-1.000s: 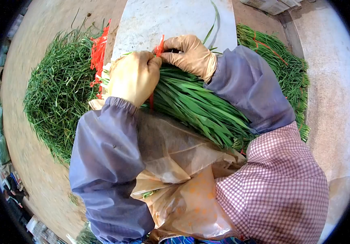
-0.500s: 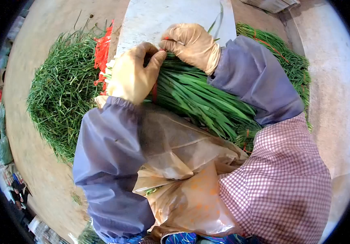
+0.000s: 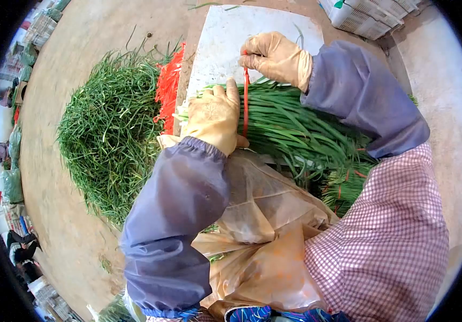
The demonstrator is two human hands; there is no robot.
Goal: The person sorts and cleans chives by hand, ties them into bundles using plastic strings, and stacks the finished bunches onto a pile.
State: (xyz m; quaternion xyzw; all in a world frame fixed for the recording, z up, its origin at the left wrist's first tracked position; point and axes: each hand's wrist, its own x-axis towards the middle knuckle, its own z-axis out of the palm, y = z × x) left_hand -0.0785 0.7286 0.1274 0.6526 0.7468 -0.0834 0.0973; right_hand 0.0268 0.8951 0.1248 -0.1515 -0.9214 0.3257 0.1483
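A bundle of long green leafy stalks point(image 3: 295, 126) lies across a white board point(image 3: 263, 27), its pale ends to the left. My left hand point(image 3: 213, 115), in a pale glove, lies spread on the bundle near those ends. Around the bundle, just right of that hand, runs a red tie point(image 3: 246, 102). Above the bundle, my gloved right hand point(image 3: 276, 58) pinches the tie's upper end between thumb and fingers, and the tie stands taut.
A heap of loose green stalks point(image 3: 113, 134) is on the left, beside red strips point(image 3: 170, 86). More tied bundles point(image 3: 346, 188) lie at the right under my arm. White crates point(image 3: 362, 16) stand at the upper right. People point(image 3: 20, 247) are far off at the left.
My left hand has let go of the tie's knot area and now lies flat on the bundle. My right hand has drawn the red tie up. The whole view has shifted.
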